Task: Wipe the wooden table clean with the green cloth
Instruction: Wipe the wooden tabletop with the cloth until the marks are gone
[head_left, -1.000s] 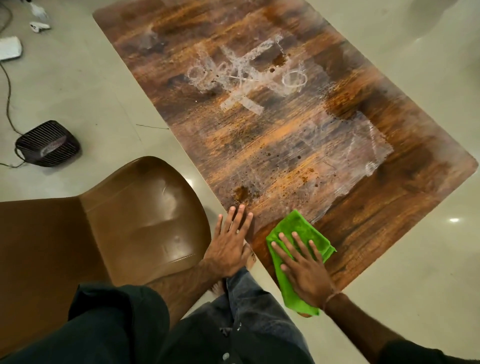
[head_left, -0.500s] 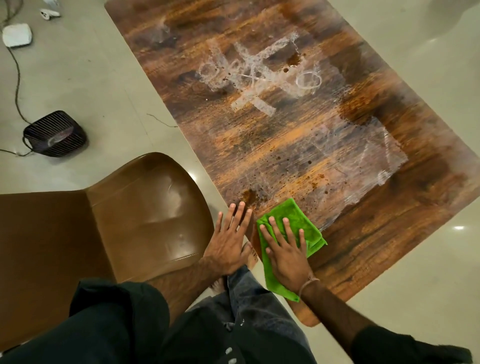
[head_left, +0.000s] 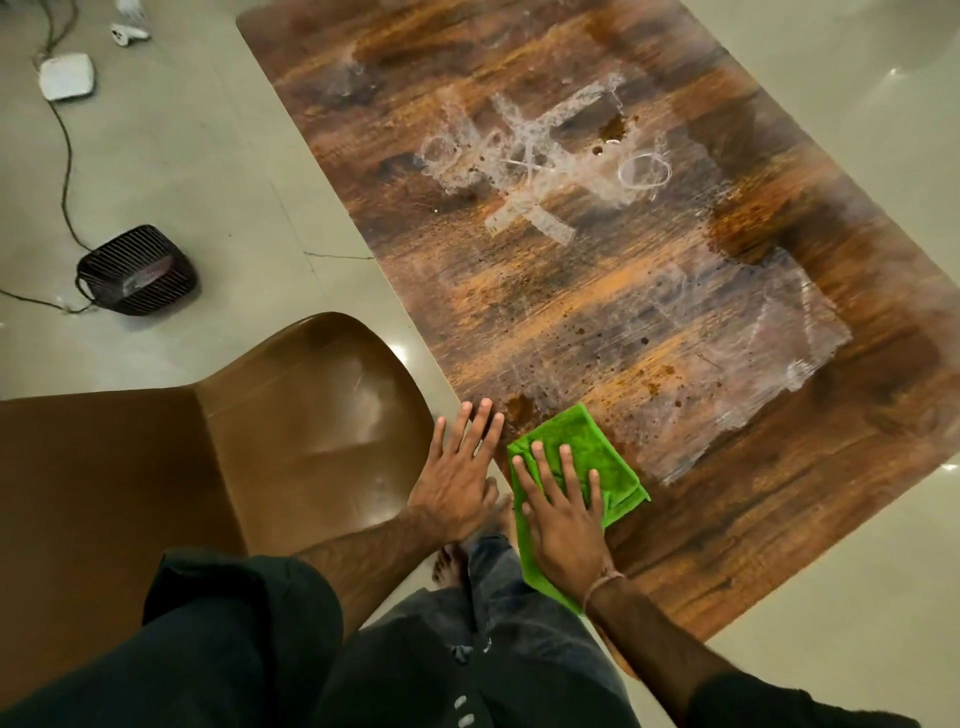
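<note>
The wooden table (head_left: 597, 291) stretches away from me, marked with white chalky scribbles, a pale smeared patch at the right and brown spots. A folded green cloth (head_left: 587, 457) lies at the near left corner. My right hand (head_left: 563, 512) presses flat on the cloth with fingers spread, covering its near half. My left hand (head_left: 460, 470) rests flat on the table's near left edge, just left of the cloth, holding nothing. A brown stain (head_left: 517, 408) sits just beyond the cloth's far corner.
A brown chair (head_left: 218, 452) stands close on the left of the table. On the floor at the left are a small black fan (head_left: 137, 270) with a cable and a white box (head_left: 67, 75). My legs and a bare foot (head_left: 449, 566) are below.
My right hand has slid the green cloth leftward and a little farther along the near table edge, up beside my left hand. The left hand has stayed in place.
</note>
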